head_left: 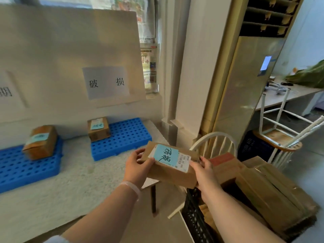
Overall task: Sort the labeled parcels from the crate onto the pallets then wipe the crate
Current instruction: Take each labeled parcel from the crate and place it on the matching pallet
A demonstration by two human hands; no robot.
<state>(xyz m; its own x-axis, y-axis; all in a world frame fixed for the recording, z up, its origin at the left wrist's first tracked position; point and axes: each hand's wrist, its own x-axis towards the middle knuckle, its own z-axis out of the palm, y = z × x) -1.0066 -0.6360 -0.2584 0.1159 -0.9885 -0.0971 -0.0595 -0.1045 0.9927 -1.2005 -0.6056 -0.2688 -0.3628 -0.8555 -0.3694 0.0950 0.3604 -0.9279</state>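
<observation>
The left hand (138, 165) and right hand (204, 170) each curl round one end of a blue-labelled parcel (171, 172), holding it above the table's (78, 181) right edge beside the crate (196, 220); farther back, the left pallet (15, 171) bears the left box (41, 142); the right pallet (128, 135) bears the right box (99, 128).

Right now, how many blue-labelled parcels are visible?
3: left parcel on the left pallet, right parcel on the right pallet, held parcel between left hand and right hand. The crate may hide more.
</observation>
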